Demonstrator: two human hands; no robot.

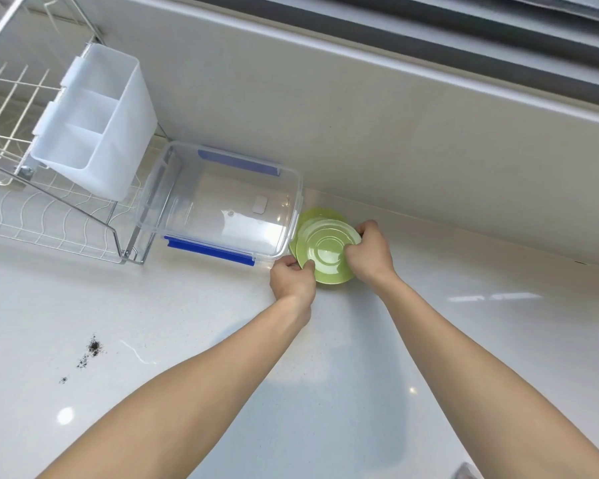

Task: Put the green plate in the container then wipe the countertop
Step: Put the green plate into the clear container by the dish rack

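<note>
1. Dark crumbs lie nearest me, scattered on the counter toward its near left.
2. Wire rack and white caddy sit far left.
3. Clear container stands open by the back wall.
4. My left hand pinches the green plate at its near-left rim.
5. My right hand grips the right rim; the plate is tilted, just beside the container, with a second green plate beneath.

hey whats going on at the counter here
A person grips a round green plate with the left hand and right hand, just beside an open clear plastic container with blue clips. It seems to sit atop another green plate. Dark crumbs lie on the white countertop, not yet wiped.
</note>
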